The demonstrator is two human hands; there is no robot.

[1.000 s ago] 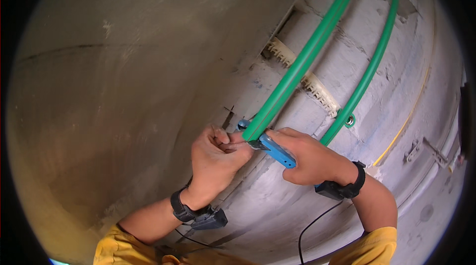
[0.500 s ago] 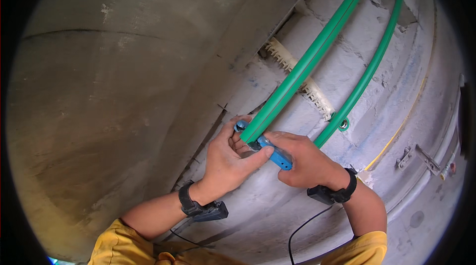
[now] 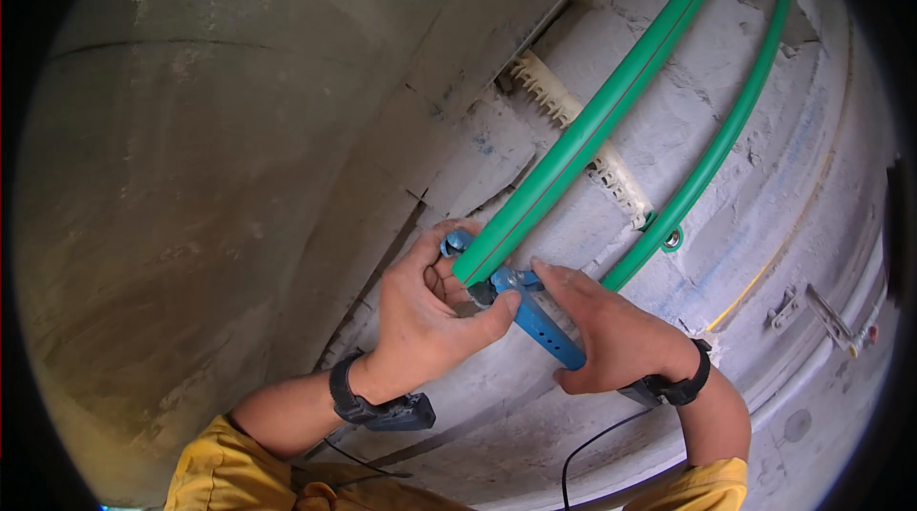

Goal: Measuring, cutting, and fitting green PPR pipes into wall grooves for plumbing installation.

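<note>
A thick green pipe (image 3: pixel 581 150) with a thin dark stripe comes down from the upper right, its cut end between my hands. A blue hand tool (image 3: pixel 546 328), apparently a pipe cutter, sits around that end, with a row of small holes in its handle. My left hand (image 3: pixel 413 322) is closed about the tool's head and the pipe end, thumb against the handle. My right hand (image 3: pixel 629 337) grips the handle from the right, its thumb side up near a short blue lever. Part of the tool is hidden behind the pipe and my left fingers.
Right of it runs a second green pipe (image 3: pixel 718 150), with a green fitting (image 3: pixel 672 240) beside it. A beige toothed clip rail (image 3: pixel 621 192) crosses under the first pipe on the rough grey wall. A metal bracket (image 3: pixel 829 322) sits at the right. A black cable (image 3: pixel 579 446) hangs below my right wrist.
My right hand has shifted right and down along the handle, and more of the blue tool shows. The pipe end and my left hand have moved slightly left and down in view.
</note>
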